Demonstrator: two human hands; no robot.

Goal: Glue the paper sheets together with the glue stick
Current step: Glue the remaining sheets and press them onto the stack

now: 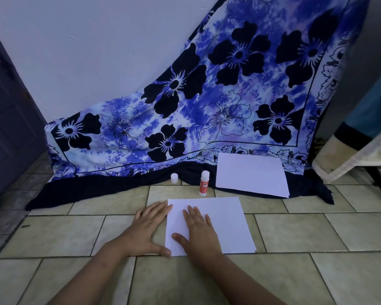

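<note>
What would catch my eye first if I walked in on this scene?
Most likely the big blue cloth with dark flowers, draped down the wall onto the tiled floor. Next, the two hands pressed flat in front: the right hand on a white paper sheet, the left hand at that sheet's left edge. Behind them stand a red glue stick, its white cap to its left, and a paper stack.

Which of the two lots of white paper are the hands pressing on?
The near sheets on the bare floor tiles, under both hands. The other stack lies untouched farther back on the cloth's dark border, right of the glue stick.
</note>
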